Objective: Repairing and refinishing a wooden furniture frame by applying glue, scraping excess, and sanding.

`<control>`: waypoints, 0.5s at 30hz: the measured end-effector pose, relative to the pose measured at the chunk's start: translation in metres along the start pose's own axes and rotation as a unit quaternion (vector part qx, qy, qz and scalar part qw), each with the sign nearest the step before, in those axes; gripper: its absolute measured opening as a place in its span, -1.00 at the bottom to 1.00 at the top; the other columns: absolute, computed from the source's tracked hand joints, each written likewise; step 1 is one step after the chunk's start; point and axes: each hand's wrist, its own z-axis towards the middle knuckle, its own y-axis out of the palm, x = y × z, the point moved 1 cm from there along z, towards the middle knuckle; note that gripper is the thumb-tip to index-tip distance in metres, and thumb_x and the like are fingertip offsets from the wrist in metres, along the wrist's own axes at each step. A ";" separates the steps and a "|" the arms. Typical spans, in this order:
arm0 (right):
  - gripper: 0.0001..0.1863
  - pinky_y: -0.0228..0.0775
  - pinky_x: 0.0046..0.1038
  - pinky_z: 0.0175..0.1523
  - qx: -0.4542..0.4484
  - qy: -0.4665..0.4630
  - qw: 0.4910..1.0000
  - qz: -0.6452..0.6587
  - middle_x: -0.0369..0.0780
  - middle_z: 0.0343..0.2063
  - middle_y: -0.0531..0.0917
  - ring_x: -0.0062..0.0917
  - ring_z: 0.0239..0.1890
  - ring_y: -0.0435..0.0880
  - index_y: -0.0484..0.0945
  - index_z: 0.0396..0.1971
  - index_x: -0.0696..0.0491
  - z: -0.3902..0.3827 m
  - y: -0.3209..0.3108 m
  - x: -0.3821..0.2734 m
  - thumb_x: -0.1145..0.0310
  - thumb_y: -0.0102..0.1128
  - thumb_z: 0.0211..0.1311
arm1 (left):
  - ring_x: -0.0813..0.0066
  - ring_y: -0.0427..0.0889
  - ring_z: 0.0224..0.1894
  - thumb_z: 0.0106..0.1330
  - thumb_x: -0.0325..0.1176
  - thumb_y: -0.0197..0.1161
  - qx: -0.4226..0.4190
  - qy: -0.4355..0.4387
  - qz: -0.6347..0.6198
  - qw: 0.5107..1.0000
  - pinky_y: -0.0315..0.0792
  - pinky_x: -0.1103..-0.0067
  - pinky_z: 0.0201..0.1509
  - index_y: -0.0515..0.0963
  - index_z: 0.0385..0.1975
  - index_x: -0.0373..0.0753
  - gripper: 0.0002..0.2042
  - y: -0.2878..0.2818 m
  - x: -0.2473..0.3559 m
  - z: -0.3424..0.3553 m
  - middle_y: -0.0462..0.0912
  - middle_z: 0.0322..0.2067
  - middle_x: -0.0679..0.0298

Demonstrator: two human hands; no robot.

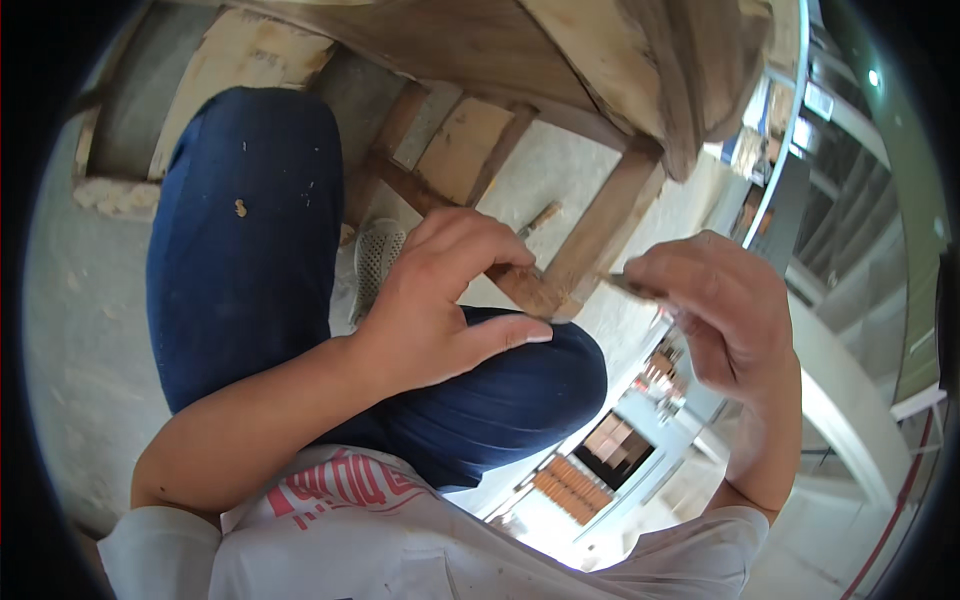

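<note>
A brown wooden furniture frame (605,215) lies tipped in front of me, one corner close to my bent knee. My left hand (435,295) grips a rail of it near that corner, fingers curled over the wood and thumb stretched along the near side. To the right of the corner, my right hand (715,300) is raised and closed, pinching a small thin piece (632,288) whose tip points at the joint. Motion blurs this hand, and the kind of piece is unclear. A tool with a wooden handle (541,219) lies on the floor behind the rail.
A large curved wooden panel (480,45) belongs to the furniture at the top. Another wooden frame part (125,195) stands at far left. My foot in a perforated grey shoe (378,258) is beside the left wrist. Stacked brown pieces (572,490) sit in the background below right.
</note>
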 end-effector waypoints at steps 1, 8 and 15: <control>-0.70 0.42 -0.51 -0.25 -0.018 -0.012 1.000 -0.006 -0.22 -0.24 0.71 -0.47 -0.36 0.60 0.73 -0.06 0.13 0.006 -0.002 0.003 0.50 0.37 0.18 | 0.24 0.51 0.09 0.02 -0.33 0.65 0.001 -0.001 -0.004 1.000 0.37 0.39 0.21 0.60 -0.05 -0.22 -0.51 0.001 -0.001 0.000 0.62 0.03 0.24; -0.75 0.38 -0.49 -0.23 -0.137 -0.112 0.981 -0.078 -0.21 -0.32 0.65 -0.46 -0.35 0.55 0.76 -0.09 0.12 0.050 -0.014 -0.001 0.41 0.35 0.25 | 0.21 0.52 0.11 0.02 -0.32 0.66 0.080 0.026 0.006 0.996 0.37 0.37 0.24 0.61 -0.05 -0.22 -0.51 0.013 -0.008 -0.007 0.64 0.02 0.25; -0.67 0.32 -0.45 -0.19 -0.233 -0.231 0.930 -0.164 -0.22 -0.26 0.58 -0.43 -0.33 0.46 0.79 -0.04 0.02 0.086 -0.010 -0.003 0.48 0.40 0.16 | 0.13 0.52 0.19 0.07 -0.32 0.64 0.150 0.044 -0.015 0.988 0.35 0.31 0.33 0.61 0.02 -0.22 -0.50 0.028 -0.009 -0.022 0.65 0.06 0.21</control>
